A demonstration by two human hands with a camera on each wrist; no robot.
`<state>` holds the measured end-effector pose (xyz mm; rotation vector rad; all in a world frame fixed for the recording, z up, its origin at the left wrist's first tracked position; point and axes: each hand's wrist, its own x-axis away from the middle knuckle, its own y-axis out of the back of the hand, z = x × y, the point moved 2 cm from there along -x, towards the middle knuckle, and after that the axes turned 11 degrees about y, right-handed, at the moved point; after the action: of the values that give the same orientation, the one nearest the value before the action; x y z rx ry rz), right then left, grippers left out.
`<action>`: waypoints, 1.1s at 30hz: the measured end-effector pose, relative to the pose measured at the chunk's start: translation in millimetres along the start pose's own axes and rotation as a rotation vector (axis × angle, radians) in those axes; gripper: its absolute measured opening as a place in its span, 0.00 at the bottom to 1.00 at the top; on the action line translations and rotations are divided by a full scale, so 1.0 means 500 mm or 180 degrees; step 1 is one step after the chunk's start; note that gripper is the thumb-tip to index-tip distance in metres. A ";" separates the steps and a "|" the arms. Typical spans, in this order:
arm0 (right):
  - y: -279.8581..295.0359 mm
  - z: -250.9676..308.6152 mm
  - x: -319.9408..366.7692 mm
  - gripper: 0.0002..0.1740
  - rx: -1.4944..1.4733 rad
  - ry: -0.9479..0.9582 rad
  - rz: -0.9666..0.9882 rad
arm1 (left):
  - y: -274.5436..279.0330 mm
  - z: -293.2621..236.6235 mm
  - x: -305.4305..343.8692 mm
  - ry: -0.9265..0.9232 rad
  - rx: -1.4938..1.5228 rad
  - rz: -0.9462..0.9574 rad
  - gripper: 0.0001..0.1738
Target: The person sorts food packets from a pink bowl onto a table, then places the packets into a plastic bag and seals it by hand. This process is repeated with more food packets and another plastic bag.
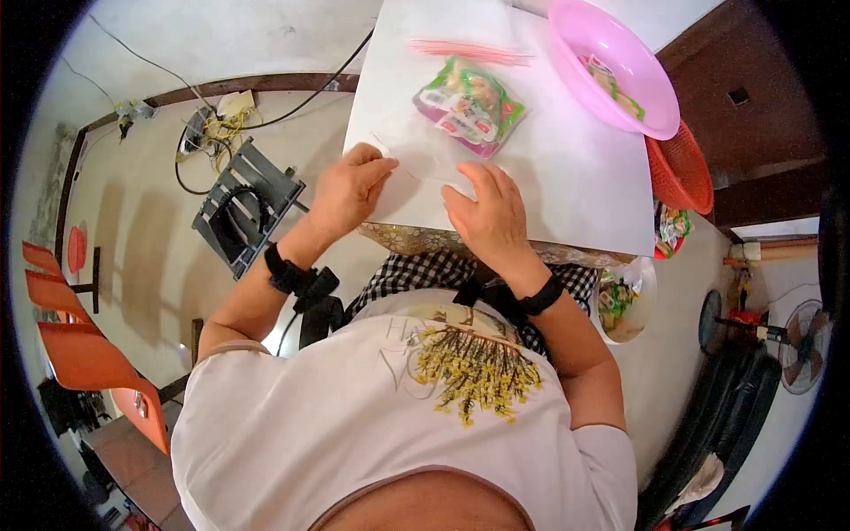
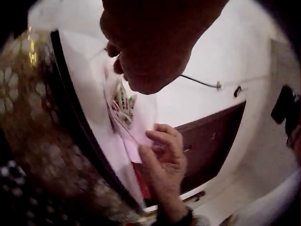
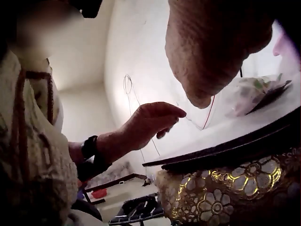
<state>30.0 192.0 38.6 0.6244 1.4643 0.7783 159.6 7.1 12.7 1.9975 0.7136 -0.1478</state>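
Note:
My left hand (image 1: pixel 359 188) is at the near left of the white table, thumb and fingertips pinching the edge of a thin, clear plastic bag (image 1: pixel 425 168). Along that bag a fine red line (image 3: pixel 203 128) sags between the two hands. At its other side is my right hand (image 1: pixel 489 211), fingers bent and thumb and index tips close together at the film. Beyond the hands lies a filled clear bag (image 1: pixel 469 104) of green-and-white packets. Flat bags with red edges (image 1: pixel 469 51) lie behind it.
A pink basin (image 1: pixel 567 53) with a few packets stands at the table's back right. Below it are a red basket (image 1: pixel 686 168) and a white bucket (image 1: pixel 630 327) holding packets. A dark folding stool (image 1: pixel 243 212) stands left on the floor.

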 end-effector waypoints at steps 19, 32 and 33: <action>0.193 -0.143 -0.074 0.05 -0.0283 -0.0541 -0.0128 | 0.120 -0.056 -0.220 -0.1434 0.0230 -0.0098 0.07; 0.284 -0.225 -0.113 0.06 -0.1652 -0.1078 -0.0334 | 0.183 -0.119 -0.302 -0.0299 0.1395 0.0628 0.04; 0.284 -0.226 -0.108 0.06 -0.1714 -0.1128 -0.0311 | 0.184 -0.121 -0.298 -0.0195 0.1371 0.0694 0.04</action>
<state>-91.2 227.3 179.5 0.2570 0.8998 0.8878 75.9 -38.0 171.7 2.4545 0.4442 -0.2479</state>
